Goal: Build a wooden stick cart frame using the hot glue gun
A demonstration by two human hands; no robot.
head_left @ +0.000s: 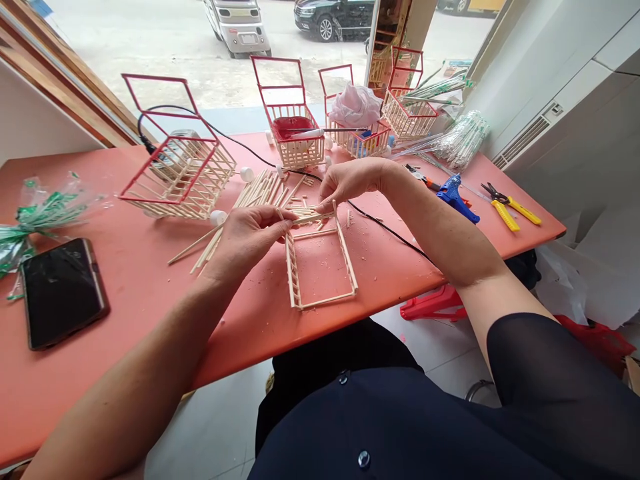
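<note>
Find salmon-pink tabletop (135, 280) spread wide under the work. Along its far side, count four miniature shopping carts (301, 155) built of pale sticks and trimmed in red; place the leftmost cart (153, 200) nearest the left hand (253, 233). Near the table's front edge, note rectangular stick frame (327, 301) with slatted long sides, its far end right at the fingers, the rest reaching toward the body. Just beyond the hands, see loose pile of sticks (260, 190). At far left, see dark-screened phone (63, 293) lying face up. Well to the right, log blue glue gun (456, 198), then yellow-handled pliers (524, 211). Last, see slim pale stick (313, 218) held crosswise over the frame's far end: pinched by left thumb and fingers beside the far-left corner, by fingertips of right hand (350, 180) near the far-right corner. Cannot tell whether touching the frame between grips.
</note>
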